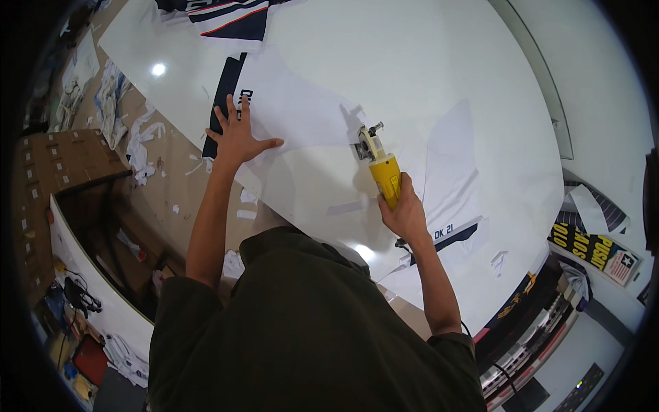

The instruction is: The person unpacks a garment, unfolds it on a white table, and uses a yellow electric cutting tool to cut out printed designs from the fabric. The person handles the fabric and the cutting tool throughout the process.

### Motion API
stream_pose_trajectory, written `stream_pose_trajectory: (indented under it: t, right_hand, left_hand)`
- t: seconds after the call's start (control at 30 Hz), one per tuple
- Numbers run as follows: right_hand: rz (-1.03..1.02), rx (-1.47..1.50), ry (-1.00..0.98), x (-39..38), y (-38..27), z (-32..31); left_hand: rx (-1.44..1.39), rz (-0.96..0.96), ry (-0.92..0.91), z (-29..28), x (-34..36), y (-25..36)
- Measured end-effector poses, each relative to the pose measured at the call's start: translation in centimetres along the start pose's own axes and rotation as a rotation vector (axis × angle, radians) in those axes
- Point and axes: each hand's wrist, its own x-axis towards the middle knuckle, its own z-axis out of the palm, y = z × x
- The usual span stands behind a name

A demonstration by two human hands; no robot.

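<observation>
My left hand (pixel 237 139) lies flat with fingers spread on a white fabric piece (pixel 295 103) that has a dark navy band (pixel 223 89) along its left edge. Dark printing beside the band is partly covered by my fingers. In my right hand (pixel 405 211) is a yellow-bodied electric rotary cutter (pixel 386 175), gripped round its handle. Its pale cutting head points away from me, at the right end of that fabric. To the right of the cutter lies a second white fabric piece (pixel 449 165), with a navy strip (pixel 456 235) at its near end.
Folded white and navy fabric (pixel 233 17) with red lines lies at the table's far edge. Fabric scraps litter the floor (pixel 175 185) at left, near brown cartons (pixel 65 165). A white-edged bin (pixel 89 254) stands nearby. Small offcuts (pixel 498 261) rest on the white table (pixel 412 55).
</observation>
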Motion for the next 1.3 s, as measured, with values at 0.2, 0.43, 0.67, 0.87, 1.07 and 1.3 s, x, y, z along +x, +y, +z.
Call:
stream_pose_trajectory:
  t: [0.2,0.43,0.67,0.87,1.07,1.3]
  right_hand:
    - [-0.02,0.018,-0.043,1.0,0.0,-0.5]
    - [-0.064,-0.033,-0.033,2.0,0.2,-0.4]
    - [-0.033,-0.034,-0.03,2.4,-0.4,-0.2]
    - [-0.025,0.0,-0.001,3.0,-1.7,0.7]
    - [0.005,0.002,0.033,3.7,-3.1,1.4]
    - [0.031,0.03,0.067,4.9,-4.7,2.2]
  left_hand:
    - [0.003,0.0,-0.002,-0.2,-0.2,0.1]
    - [-0.008,-0.001,-0.003,-0.1,-0.2,0.0]
    - [-0.02,0.012,0.007,0.2,0.1,0.0]
    - [-0.039,0.008,0.016,0.2,0.0,-0.3]
    - [0.009,0.004,0.003,0.3,0.3,-0.2]
    - [0.002,0.003,0.003,0.2,-0.2,-0.2]
